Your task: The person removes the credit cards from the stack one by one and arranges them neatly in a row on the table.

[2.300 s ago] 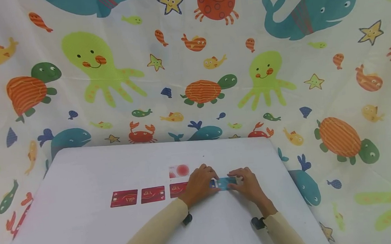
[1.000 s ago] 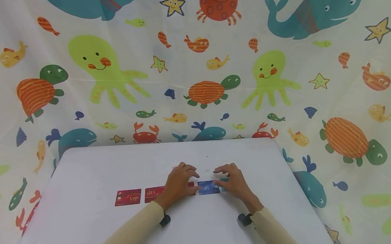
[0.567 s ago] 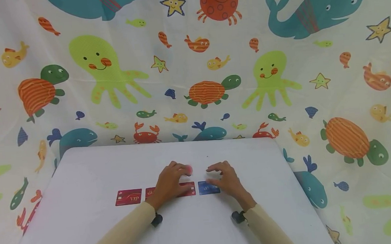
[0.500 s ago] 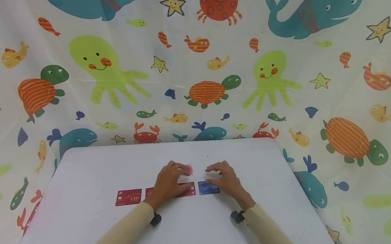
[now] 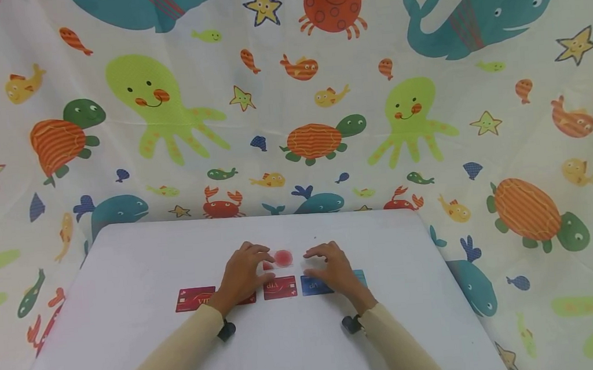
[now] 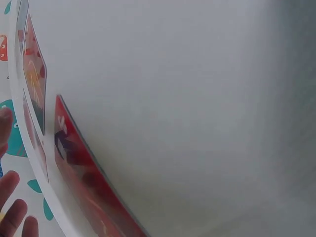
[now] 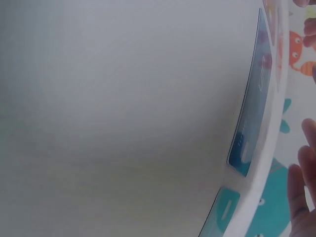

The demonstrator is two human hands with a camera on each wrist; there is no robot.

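Observation:
My left hand [image 5: 242,274] hovers over the row of cards with fingers loosely bent and nothing between them. Under it a red VIP card [image 5: 250,299] is partly covered. My right hand [image 5: 332,268] is over the blue VIP card [image 5: 313,286], also holding nothing, its fingers bent and apart. A light blue card [image 5: 360,276] shows partly behind that hand. Between the hands lies another red VIP card [image 5: 279,288]. Just above it is a white card with a red circle [image 5: 283,258], its left end near my left fingertips. Both wrist views show fingers spread beside the cards.
A third red VIP card [image 5: 193,298] lies at the left end of the row. The cards lie flat on a white table [image 5: 147,348]. Behind the table hangs a curtain [image 5: 289,98] printed with sea animals.
Both hands have let go of the light blue card at the right end of the row and moved left, the left hand farther. The white card with the red circle is uncovered again.

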